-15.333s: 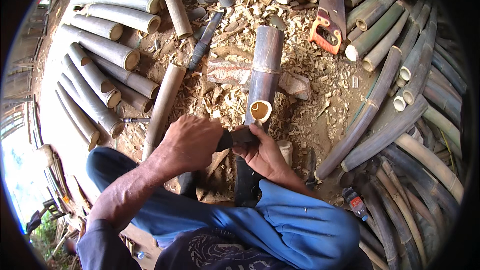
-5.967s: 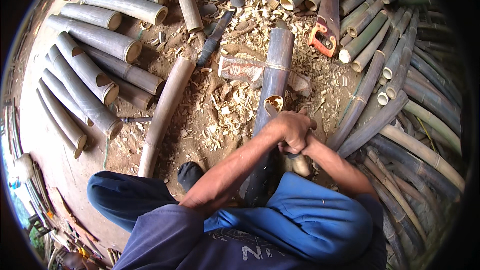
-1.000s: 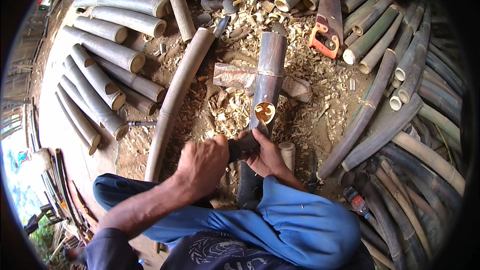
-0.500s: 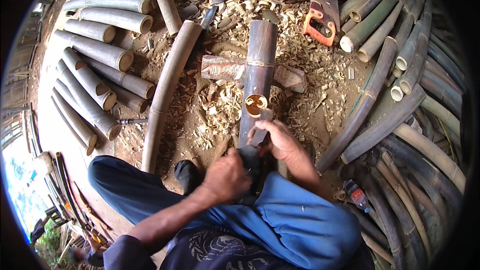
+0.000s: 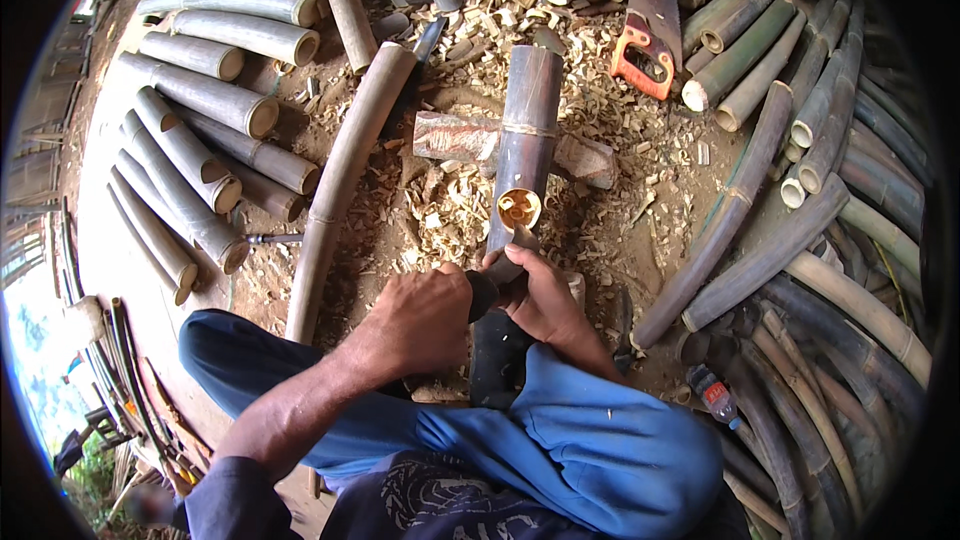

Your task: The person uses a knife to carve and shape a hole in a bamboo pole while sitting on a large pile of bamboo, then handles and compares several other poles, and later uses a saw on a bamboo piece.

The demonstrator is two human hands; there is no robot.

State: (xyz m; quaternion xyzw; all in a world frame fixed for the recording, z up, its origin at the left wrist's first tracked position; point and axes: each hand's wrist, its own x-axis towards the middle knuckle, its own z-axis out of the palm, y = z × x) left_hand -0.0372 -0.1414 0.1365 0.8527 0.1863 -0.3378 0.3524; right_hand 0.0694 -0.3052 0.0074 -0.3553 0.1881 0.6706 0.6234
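A dark bamboo section [image 5: 527, 100] lies lengthwise in front of me across a rough wooden block [image 5: 450, 136]. Its upper side has an oval opening [image 5: 519, 208] with pale shavings inside. My left hand [image 5: 415, 318] is closed round the black handle of a knife [image 5: 512, 262], which slants up to the right. The blade's tip reaches the near rim of the opening. My right hand [image 5: 548, 302] is closed on the blade, its thumb lying along it. The fingers hide much of the blade and the bamboo's near end.
Wood shavings [image 5: 450, 220] cover the ground around the block. A long bamboo pole [image 5: 335, 175] lies to the left, with a second blade [image 5: 428, 40] beside its far end. An orange-handled saw [image 5: 645, 60] rests at the far right. Cut bamboo surrounds me, and a bottle [image 5: 713, 392] lies by my right knee.
My left hand has moved up and to the left with the knife handle, so the knife slants more. The blade's tip now meets the opening's near rim. The view has shifted slightly.
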